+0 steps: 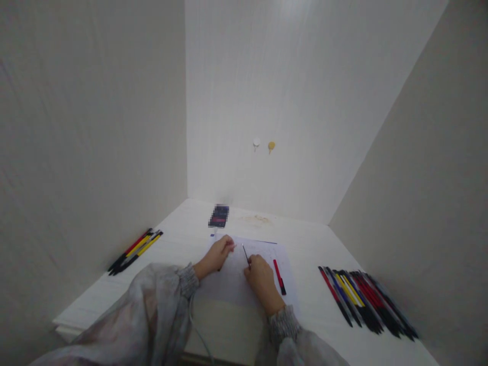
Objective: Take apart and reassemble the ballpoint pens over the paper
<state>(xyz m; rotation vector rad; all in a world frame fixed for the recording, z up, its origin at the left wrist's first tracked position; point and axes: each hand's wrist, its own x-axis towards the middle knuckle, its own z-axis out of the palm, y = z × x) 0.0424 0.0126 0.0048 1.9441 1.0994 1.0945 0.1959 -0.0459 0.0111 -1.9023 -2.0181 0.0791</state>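
Note:
My right hand [262, 279] is closed around a thin dark pen refill [245, 251], whose pale tip points up and away from me. Facing it, my left hand [218, 253] has its thumb and fingers pinched together. Something small and pale sticks out at those fingertips, too small to name. Both hands are over a sheet of white paper [232, 287] with faint writing on it. To the right of my right hand, a red pen [279, 277] with a black end lies on the paper.
A row of several pens [366, 300] in red, yellow, blue and grey lies at the right. Fewer pens [137, 250] lie by the left wall. Behind the paper is a phone [219, 216], and a cable [200, 335] hangs near my left sleeve. Walls enclose the white table [305, 305].

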